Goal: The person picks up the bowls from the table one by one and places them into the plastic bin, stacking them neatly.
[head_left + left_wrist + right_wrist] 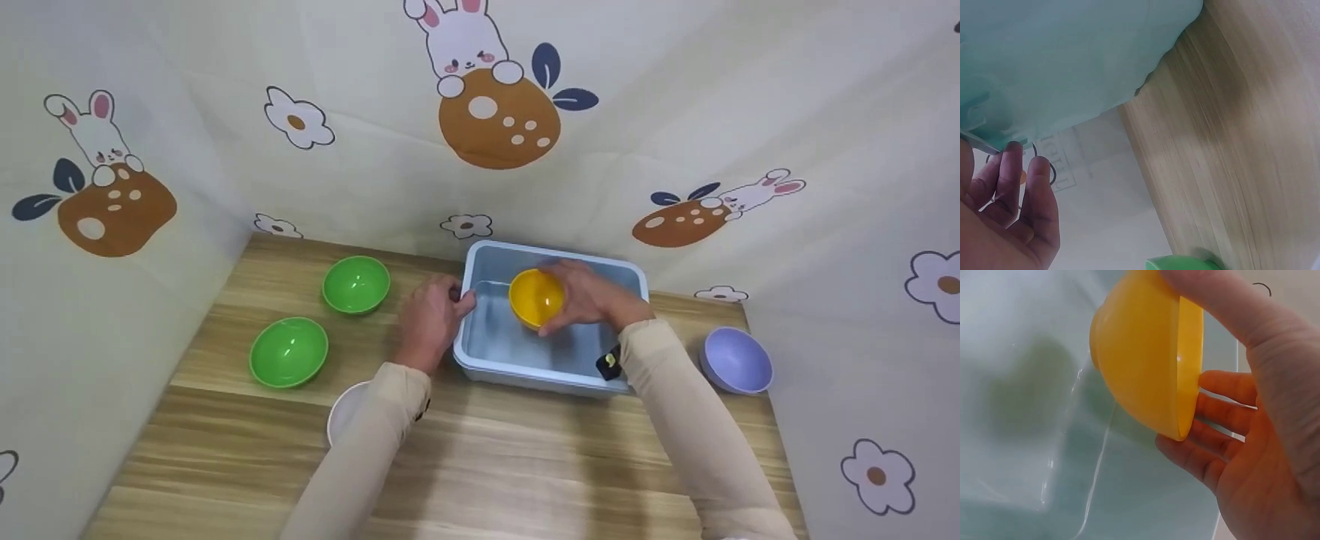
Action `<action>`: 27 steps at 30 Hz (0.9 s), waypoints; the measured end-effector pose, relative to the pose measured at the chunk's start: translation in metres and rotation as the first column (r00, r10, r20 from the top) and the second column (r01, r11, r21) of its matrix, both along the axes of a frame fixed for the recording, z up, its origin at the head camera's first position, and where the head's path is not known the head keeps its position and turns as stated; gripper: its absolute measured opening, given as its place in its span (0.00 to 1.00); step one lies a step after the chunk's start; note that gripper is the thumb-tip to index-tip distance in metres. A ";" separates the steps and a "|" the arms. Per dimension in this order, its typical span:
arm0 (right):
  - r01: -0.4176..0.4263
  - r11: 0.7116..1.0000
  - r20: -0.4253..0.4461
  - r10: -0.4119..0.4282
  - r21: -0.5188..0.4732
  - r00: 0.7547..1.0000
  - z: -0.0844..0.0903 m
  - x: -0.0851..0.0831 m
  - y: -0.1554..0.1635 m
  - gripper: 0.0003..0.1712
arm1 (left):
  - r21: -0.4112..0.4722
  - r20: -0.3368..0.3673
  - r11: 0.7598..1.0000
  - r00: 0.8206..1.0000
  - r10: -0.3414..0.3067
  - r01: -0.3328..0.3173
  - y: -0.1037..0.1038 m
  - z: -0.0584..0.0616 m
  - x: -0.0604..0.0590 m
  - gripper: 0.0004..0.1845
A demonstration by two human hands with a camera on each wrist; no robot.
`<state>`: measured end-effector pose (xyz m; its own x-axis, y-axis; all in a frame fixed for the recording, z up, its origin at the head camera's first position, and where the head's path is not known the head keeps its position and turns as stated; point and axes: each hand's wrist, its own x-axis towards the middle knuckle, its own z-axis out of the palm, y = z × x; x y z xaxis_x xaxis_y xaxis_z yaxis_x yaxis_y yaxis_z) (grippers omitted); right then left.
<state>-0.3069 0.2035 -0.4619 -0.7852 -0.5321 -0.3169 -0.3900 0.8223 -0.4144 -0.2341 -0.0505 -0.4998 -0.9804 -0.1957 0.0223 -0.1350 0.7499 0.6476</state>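
My right hand (583, 296) holds a yellow bowl (535, 300) by its rim, thumb on one side and fingers on the other. The bowl hangs tilted inside the light blue plastic bin (551, 375), over its floor, as the right wrist view also shows. My left hand (433, 319) grips the bin's left rim, its thumb over the edge. In the left wrist view the fingers (1044, 197) curl up under that rim, beside the bin's outer wall (1084, 56).
Two green bowls (289, 352) stand on the wooden table (517, 457) to the left. A whitish bowl (346, 409) is partly hidden by the left sleeve. A lavender bowl (737, 360) stands right of the bin. Printed cloth (375, 172) hangs behind and at both sides.
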 end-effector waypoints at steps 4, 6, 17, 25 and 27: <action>-0.014 1.000 -0.005 0.014 -0.012 1.000 -0.002 -0.001 0.000 0.65 | 0.014 0.014 1.000 1.000 0.006 -0.006 0.000 0.000 0.001 0.16; -0.018 1.000 -0.003 0.018 -0.013 1.000 -0.002 -0.002 0.000 0.65 | 0.014 0.021 1.000 1.000 0.009 -0.009 0.000 0.000 0.001 0.16; -0.096 0.995 -0.075 0.093 -0.034 0.993 -0.006 -0.003 -0.006 0.62 | -0.070 -0.062 0.998 0.998 -0.013 0.009 -0.001 0.000 0.001 0.15; -0.082 0.996 -0.081 0.084 0.028 0.993 -0.015 0.000 -0.011 0.64 | -0.054 -0.062 0.998 0.998 -0.030 0.027 0.000 0.001 0.000 0.15; -0.081 0.996 -0.077 0.083 0.028 0.994 -0.017 0.000 -0.012 0.63 | -0.052 -0.056 0.998 0.998 -0.027 0.024 0.000 0.001 0.000 0.14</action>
<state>-0.3066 0.1917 -0.4792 -0.7621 -0.5885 -0.2700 -0.4872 0.7958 -0.3596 -0.2346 -0.0506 -0.4989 -0.9819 -0.1680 0.0869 -0.0799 0.7849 0.6144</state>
